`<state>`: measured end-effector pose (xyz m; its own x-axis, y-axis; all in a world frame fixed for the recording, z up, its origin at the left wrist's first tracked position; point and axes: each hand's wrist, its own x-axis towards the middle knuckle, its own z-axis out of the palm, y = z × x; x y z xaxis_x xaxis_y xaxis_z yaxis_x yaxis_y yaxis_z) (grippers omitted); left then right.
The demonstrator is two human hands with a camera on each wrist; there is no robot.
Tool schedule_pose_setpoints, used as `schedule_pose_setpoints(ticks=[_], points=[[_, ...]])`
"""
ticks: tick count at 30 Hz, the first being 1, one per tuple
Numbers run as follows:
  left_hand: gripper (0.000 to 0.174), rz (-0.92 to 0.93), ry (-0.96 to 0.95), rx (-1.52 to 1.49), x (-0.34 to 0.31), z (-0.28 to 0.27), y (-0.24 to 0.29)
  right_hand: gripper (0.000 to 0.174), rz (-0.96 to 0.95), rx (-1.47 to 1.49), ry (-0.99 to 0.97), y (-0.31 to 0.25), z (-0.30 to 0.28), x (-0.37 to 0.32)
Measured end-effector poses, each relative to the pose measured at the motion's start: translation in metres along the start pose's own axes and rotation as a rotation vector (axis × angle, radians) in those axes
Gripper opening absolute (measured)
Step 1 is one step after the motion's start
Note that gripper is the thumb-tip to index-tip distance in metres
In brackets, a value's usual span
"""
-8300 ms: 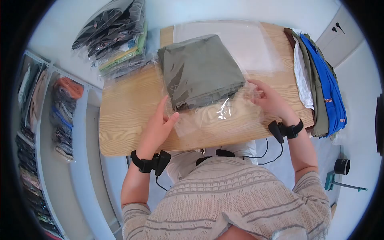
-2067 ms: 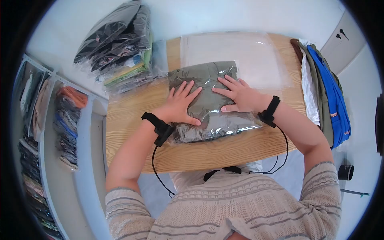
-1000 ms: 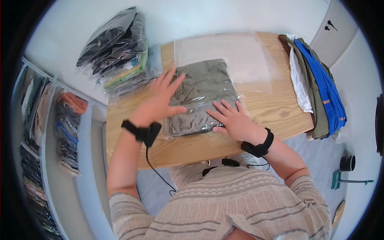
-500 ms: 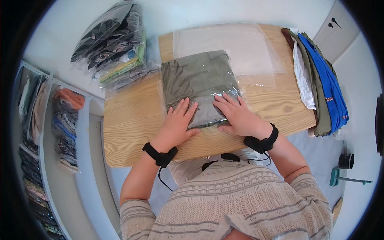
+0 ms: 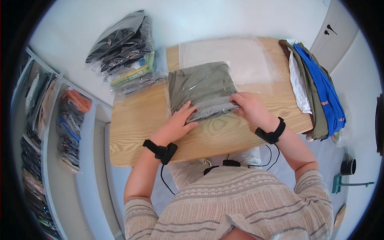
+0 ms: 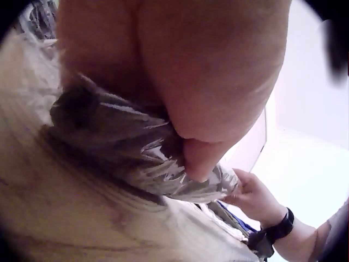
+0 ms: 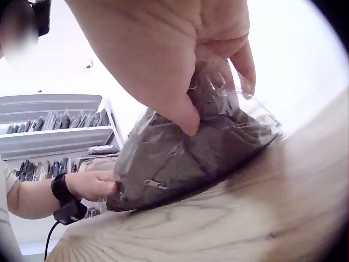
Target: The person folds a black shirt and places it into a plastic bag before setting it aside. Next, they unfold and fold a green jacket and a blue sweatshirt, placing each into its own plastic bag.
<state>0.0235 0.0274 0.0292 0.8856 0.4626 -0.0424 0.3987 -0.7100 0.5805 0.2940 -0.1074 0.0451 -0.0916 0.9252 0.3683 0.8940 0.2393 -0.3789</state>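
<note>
A folded olive-green garment (image 5: 202, 82) lies in a clear plastic bag on the wooden table (image 5: 136, 136). My left hand (image 5: 173, 127) rests on the bag's near left corner, fingers fairly straight and thumb (image 6: 199, 161) against its front side. At the near right corner, my right hand (image 5: 253, 108) pinches the bag and the cloth inside between thumb (image 7: 188, 117) and fingers. The right wrist view shows that corner drawn upward under the hand, and a zipper pull (image 7: 156, 184) through the plastic. The palm hides part of the bag there.
Flat clear bags (image 5: 224, 56) lie behind the garment. Bagged clothes (image 5: 124, 48) are piled high at the back left. Unbagged clothes, one of them blue (image 5: 320, 88), hang over the table's right edge. Shelving (image 5: 60, 132) with bagged garments stands on the left.
Earlier both hands spread flat and pressed on the bagged garment. The left hand has since returned to the near left corner, and the right has curled its fingers onto the near right corner.
</note>
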Motion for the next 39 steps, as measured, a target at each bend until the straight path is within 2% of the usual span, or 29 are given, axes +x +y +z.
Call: schedule_pose_setpoints(ticks=[2,6,8,9,11,12,14,16,17,19,20,22,23,24,26,28,29,30,31,33,34,36,38,39], points=[[0.055,0.046,0.183,0.046,-0.009,-0.004,0.017,0.029,-0.070,-0.037,0.030,0.005,-0.004,0.006],[0.052,0.031,0.304,0.297,-0.025,-0.018,0.019,0.024,-0.032,-0.070,0.135,0.010,-0.019,0.028],[0.039,-0.219,0.368,0.080,-0.030,-0.019,0.003,0.024,-0.039,-0.111,0.170,0.009,-0.028,0.045],[0.039,-0.220,0.376,0.086,-0.030,-0.024,-0.004,0.021,-0.081,-0.105,0.217,0.009,-0.033,0.055],[0.029,-0.211,0.575,0.133,-0.025,-0.036,-0.007,0.019,-0.187,-0.115,0.314,0.012,-0.044,0.080],[0.029,-0.215,0.573,0.129,-0.026,-0.043,-0.004,0.020,-0.253,-0.129,0.370,0.014,-0.050,0.095],[0.021,-0.213,0.802,0.210,-0.030,-0.072,0.023,0.020,-0.322,-0.081,0.444,-0.003,-0.078,0.118],[0.019,0.000,1.062,0.137,-0.039,-0.088,0.013,0.016,-0.248,-0.015,0.426,-0.029,-0.111,0.125],[0.019,-0.004,1.059,0.134,-0.048,-0.095,0.034,0.016,-0.246,-0.013,0.421,-0.036,-0.125,0.127],[0.018,-0.027,1.043,-0.633,-0.074,-0.115,0.087,0.016,-0.215,0.437,0.265,-0.045,-0.143,0.132],[0.018,-0.033,1.047,-0.633,-0.076,-0.114,0.086,0.016,-0.216,0.441,0.260,-0.046,-0.143,0.134],[0.019,-0.031,0.967,-0.789,-0.080,-0.113,0.079,0.023,-0.014,0.453,0.008,-0.045,-0.142,0.135],[0.019,-0.098,0.964,-0.797,-0.079,-0.107,0.044,0.031,0.055,0.488,-0.035,-0.036,-0.129,0.137],[0.019,-0.100,0.958,-0.797,-0.073,-0.097,0.035,0.031,0.060,0.491,-0.034,-0.025,-0.113,0.138],[0.013,-0.307,0.918,-0.980,-0.061,-0.077,0.022,0.035,0.290,0.618,-0.167,-0.001,-0.075,0.141],[0.015,-0.348,0.838,-0.926,-0.055,-0.047,-0.022,0.059,0.358,0.692,-0.255,0.029,-0.028,0.140],[0.016,-0.431,0.826,-0.936,-0.052,-0.032,-0.037,0.059,0.365,0.693,-0.260,0.035,-0.014,0.135],[0.018,-0.513,0.816,-0.947,-0.051,-0.020,-0.049,0.059,0.440,0.548,-0.274,0.038,-0.002,0.128],[0.018,-0.518,0.816,-0.953,-0.053,-0.009,-0.063,0.059,0.508,0.400,-0.287,0.037,0.005,0.122],[0.022,-0.684,0.780,-0.975,-0.062,0.001,-0.084,0.060,0.445,0.355,-0.303,0.035,0.003,0.106],[0.022,-0.691,0.782,-0.977,-0.063,0.000,-0.081,0.061,0.387,0.315,-0.313,0.033,0.002,0.094],[0.026,-0.637,0.767,-1.020,-0.070,-0.002,-0.066,0.059,0.403,0.294,-0.374,0.018,-0.003,0.064],[0.028,-0.671,0.722,-1.006,-0.075,-0.008,-0.061,0.064,0.460,0.194,-0.358,-0.020,-0.021,0.027],[0.030,-0.698,0.675,-0.989,-0.076,-0.011,-0.060,0.066,0.424,0.177,-0.296,-0.021,-0.014,0.009]])
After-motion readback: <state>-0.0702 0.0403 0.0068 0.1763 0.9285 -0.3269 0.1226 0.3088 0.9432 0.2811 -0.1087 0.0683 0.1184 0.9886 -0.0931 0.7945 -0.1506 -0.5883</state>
